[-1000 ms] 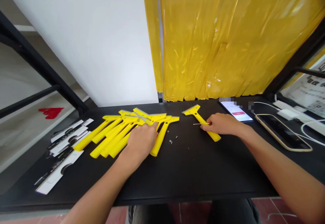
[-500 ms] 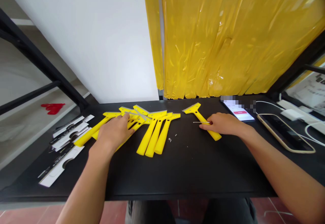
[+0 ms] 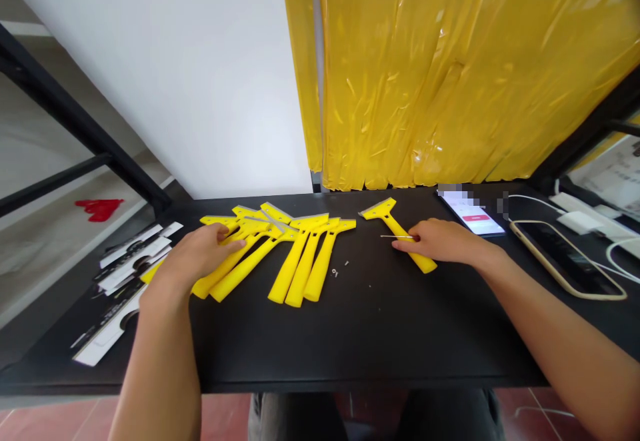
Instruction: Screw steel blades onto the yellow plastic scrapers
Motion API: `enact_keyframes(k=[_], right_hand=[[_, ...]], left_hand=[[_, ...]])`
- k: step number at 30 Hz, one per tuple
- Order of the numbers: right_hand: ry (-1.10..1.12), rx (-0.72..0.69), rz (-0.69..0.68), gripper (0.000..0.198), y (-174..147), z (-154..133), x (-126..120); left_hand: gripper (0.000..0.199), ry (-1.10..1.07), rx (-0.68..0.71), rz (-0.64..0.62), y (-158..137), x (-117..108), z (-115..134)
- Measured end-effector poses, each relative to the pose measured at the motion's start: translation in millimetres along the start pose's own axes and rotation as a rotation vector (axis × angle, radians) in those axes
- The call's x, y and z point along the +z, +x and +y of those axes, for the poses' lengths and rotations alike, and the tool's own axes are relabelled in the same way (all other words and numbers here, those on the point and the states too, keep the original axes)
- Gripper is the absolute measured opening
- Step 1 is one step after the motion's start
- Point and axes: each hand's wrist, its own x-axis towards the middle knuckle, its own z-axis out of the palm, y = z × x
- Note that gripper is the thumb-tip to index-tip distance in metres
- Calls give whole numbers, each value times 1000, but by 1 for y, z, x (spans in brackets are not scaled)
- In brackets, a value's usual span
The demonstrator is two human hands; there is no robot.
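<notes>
Left hand (image 3: pixel 197 254): loosely curled, palm down on the pile of yellow scrapers (image 3: pixel 280 254), gripping none. Right hand (image 3: pixel 443 241): rests on a lone yellow scraper (image 3: pixel 397 231), fingertips pinching a thin metal pin (image 3: pixel 395 236).

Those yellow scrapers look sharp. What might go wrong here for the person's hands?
The left hand rests on a heap of yellow scrapers whose metal blades point several ways, so a finger might catch an edge. The right hand holds a thin metal pin over a single scraper; it might slip or prick. Tiny screws lie loose on the black table and may roll off.
</notes>
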Motion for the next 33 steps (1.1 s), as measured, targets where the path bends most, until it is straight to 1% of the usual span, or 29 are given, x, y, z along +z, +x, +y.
enact_keyframes(k=[2, 4, 6, 9, 12, 15, 18, 22, 27, 30, 33], right_hand=[[17, 3, 11, 62, 0, 0, 0], [22, 9, 17, 62, 0, -1, 1], [17, 18, 8, 61, -1, -1, 0], [15, 23, -16, 62, -1, -2, 0], [9, 16, -17, 63, -1, -1, 0], [7, 12, -15, 64, 0, 0, 1], [19, 12, -11, 65, 1, 2, 2], [33, -4, -1, 65, 2, 2, 2], [19, -1, 0, 67, 1, 2, 2], [7, 3, -6, 67, 1, 2, 2], [1, -7, -8, 67, 1, 2, 2]], left_hand=[[55, 9, 11, -56, 0, -3, 0], [53, 32, 20, -86, -2, -4, 4], [60, 71, 25, -87, -6, -3, 8], [74, 159, 21, -89, -12, 4, 13], [73, 212, 15, -54, -16, 11, 16], [69, 149, 61, -43, -15, 11, 18], [59, 34, 82, -40, -13, 5, 17], [49, -98, 71, 11, -16, -5, 14], [46, -134, 43, 64, -17, -8, 11], [44, -101, 30, 122, -17, -4, 15], [41, -6, 5, 220, -20, 3, 24]])
